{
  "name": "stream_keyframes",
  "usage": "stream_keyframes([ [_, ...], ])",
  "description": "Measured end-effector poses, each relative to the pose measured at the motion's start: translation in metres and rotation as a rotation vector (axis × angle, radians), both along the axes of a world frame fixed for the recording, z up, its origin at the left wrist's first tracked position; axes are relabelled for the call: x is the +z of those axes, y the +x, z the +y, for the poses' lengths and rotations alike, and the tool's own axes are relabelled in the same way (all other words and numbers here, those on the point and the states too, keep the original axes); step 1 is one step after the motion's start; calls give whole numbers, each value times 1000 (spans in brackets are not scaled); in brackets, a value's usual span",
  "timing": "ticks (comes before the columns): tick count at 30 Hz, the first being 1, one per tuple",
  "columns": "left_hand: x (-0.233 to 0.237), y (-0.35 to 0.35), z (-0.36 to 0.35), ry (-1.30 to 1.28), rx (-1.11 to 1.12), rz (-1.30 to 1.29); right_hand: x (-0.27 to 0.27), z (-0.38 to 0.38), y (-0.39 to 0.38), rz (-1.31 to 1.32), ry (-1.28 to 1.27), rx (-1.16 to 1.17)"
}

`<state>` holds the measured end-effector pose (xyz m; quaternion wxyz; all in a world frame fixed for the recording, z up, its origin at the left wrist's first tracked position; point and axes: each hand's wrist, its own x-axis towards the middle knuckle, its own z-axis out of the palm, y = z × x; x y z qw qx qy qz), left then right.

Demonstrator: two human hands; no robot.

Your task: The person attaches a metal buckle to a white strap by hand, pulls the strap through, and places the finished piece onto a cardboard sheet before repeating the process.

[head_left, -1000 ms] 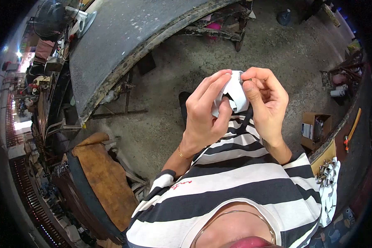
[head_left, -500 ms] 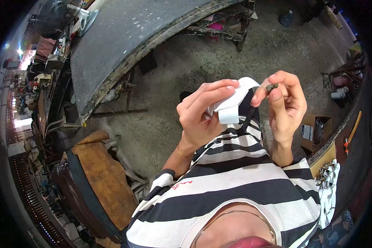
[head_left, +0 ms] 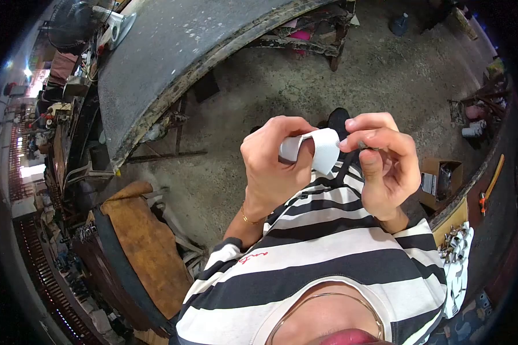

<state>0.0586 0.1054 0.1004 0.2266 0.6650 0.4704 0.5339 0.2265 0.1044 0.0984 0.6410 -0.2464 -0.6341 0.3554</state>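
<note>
My left hand [head_left: 275, 164] is closed around a curled white strip [head_left: 327, 150], which looks smooth and bends in a loop out past the fingers. Close by on the right, my right hand [head_left: 392, 172] pinches a small dark greenish piece [head_left: 363, 145] between thumb and fingers. The piece is mostly covered, so its kind does not show. The index fingertip of my right hand is at the right edge of the strip; whether it touches cannot be told.
A long grey table [head_left: 213, 40] curves across the upper left. A brown leather-like sheet [head_left: 144, 247] lies at lower left. On the right are a cardboard box [head_left: 431, 183], an orange-handled tool [head_left: 482, 202] and several metal pieces [head_left: 456, 244] on white material.
My left hand has turned, so the strip now shows as an open curl instead of a flat folded face. My right hand has moved slightly down and left, its fingers covering more of the small piece.
</note>
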Motion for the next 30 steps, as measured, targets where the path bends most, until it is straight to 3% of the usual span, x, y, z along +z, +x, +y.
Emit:
stream_keyframes([
  [5, -1, -2, 3, 97, 37, 73, -8, -10, -7, 123, -187, 40],
  [9, -2, -5, 7, 187, 54, 124, -4, -16, 0, 147, -434, 282],
  [13, 1, -8, 6, 153, -9, 135, -9, 6, 12, 487, -396, 623],
  [17, 4, -12, 3, 75, -90, 115, 2, 22, 20, 872, -594, 766],
  [23, -1, -10, 1, 48, -167, -97, 2, 21, 18, 843, -591, 730],
  [27, 2, -14, -2, 32, -201, -44, 1, 19, 22, 591, -471, 589],
  [29, 4, -11, -3, 40, -121, 33, 17, 8, 19, 106, -257, 226],
  [30, 3, -10, -2, 39, -125, 31, 23, 2, 19, 87, -288, 218],
])
